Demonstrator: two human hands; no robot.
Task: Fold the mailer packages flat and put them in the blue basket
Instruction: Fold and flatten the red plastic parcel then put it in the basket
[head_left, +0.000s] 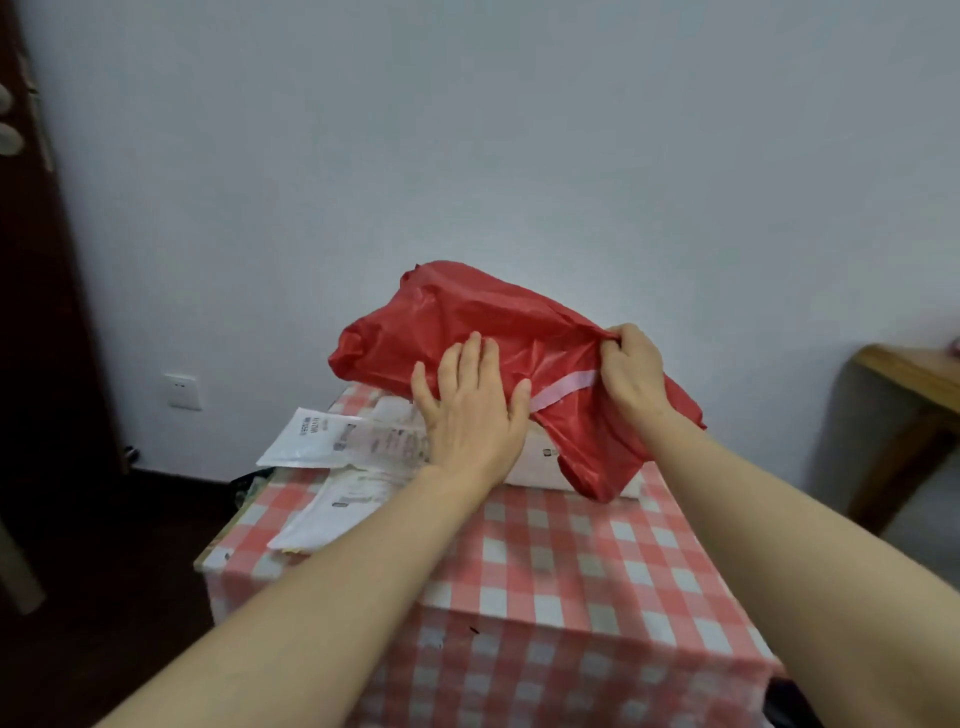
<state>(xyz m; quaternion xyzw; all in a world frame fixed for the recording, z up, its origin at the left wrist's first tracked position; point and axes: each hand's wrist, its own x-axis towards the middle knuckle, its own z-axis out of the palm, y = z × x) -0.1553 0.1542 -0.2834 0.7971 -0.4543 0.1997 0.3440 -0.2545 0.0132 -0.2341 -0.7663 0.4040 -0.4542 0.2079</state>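
Left hand (470, 410): fingers straight, pressing red mailer (498, 332).
Right hand (631, 371): pinches its right edge.
Handling: seems light, soft, slippery; hold edges.

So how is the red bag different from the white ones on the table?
The red mailer is puffy, crumpled and lifted up; the left hand lies open against it while the right hand pinches it. The white mailers lie flat on the checked tablecloth, showing printed labels. Both are soft mailers.
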